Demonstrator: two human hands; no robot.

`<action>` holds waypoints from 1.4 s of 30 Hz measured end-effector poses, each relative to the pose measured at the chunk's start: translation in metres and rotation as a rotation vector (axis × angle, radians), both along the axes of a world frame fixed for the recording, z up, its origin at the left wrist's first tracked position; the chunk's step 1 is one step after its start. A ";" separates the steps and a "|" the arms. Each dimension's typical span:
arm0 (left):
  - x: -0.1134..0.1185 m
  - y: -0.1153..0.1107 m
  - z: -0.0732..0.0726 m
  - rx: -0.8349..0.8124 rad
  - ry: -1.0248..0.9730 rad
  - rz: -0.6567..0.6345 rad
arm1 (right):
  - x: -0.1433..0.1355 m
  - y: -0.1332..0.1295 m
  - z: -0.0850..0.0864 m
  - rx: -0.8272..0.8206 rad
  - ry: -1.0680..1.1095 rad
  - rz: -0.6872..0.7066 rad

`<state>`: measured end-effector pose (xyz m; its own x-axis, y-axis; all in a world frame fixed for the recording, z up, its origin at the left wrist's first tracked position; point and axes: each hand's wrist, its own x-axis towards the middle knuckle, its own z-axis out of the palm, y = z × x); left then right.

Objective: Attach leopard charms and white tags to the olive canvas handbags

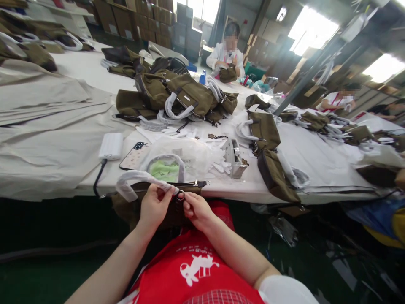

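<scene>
Clearly, left grip point(155, 203) pinches wrapped handle point(139, 174), right grip point(196, 208) metal ring point(181, 194) (bag point(122, 208): contents hidden).

The person wore a bright red apron point(161, 278) over a white top. Across its front was printed a white cartoon animal point(198, 262), with small white lettering point(194, 249) in rows beside it, too small to read. A red-and-white checked panel point(218, 297) with a curved upper edge crossed the apron at the bottom of the view, and similar checked cloth point(225, 218) showed near its far edge. A plain white sleeve point(283, 290) ended near the right elbow. The left hand point(155, 203) and right hand point(196, 207) were bare, as were both forearms point(122, 255).
</scene>
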<state>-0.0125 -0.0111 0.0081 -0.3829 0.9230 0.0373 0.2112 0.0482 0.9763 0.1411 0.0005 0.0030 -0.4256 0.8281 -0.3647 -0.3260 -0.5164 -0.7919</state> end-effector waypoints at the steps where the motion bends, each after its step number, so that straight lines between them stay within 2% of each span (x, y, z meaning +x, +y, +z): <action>1: -0.001 0.001 0.001 -0.001 -0.034 -0.010 | 0.003 0.001 0.000 0.074 -0.120 -0.019; 4: -0.004 0.003 0.001 -0.005 -0.122 -0.017 | 0.018 0.004 0.000 0.321 -0.458 -0.092; 6: -0.007 0.003 -0.001 -0.011 -0.100 -0.004 | 0.033 0.005 0.002 0.468 -0.591 -0.127; 10: -0.010 -0.005 -0.005 0.025 0.069 0.030 | 0.066 0.005 0.003 0.650 -0.754 -0.190; 12: -0.009 -0.012 -0.006 0.085 0.261 0.063 | 0.083 0.007 0.001 0.697 -0.862 -0.235; 14: -0.007 -0.016 -0.010 0.165 0.546 0.070 | 0.099 0.011 -0.003 0.705 -0.970 -0.292; 17: -0.003 -0.016 -0.022 0.250 0.884 -0.031 | 0.118 0.016 -0.010 0.673 -1.030 -0.348; 23: 0.005 -0.009 -0.053 0.310 1.144 -0.328 | 0.132 0.023 -0.022 0.656 -1.017 -0.348; 26: 0.009 -0.006 -0.056 0.276 1.191 -0.275 | 0.133 0.025 -0.026 0.638 -0.993 -0.336; 28: 0.010 -0.005 -0.052 0.221 1.176 -0.207 | 0.136 0.026 -0.027 0.630 -0.993 -0.322; 30: 0.007 -0.005 -0.047 0.192 1.144 -0.193 | 0.139 0.024 -0.027 0.618 -1.000 -0.309; 34: -0.003 -0.010 -0.038 0.255 1.082 -0.207 | 0.147 0.019 -0.029 0.585 -0.997 -0.311; 37: -0.013 -0.014 -0.031 0.302 1.069 -0.128 | 0.150 0.019 -0.031 0.568 -0.982 -0.329; 42: -0.027 -0.001 -0.029 0.227 1.087 -0.067 | 0.147 0.026 -0.028 0.572 -0.962 -0.349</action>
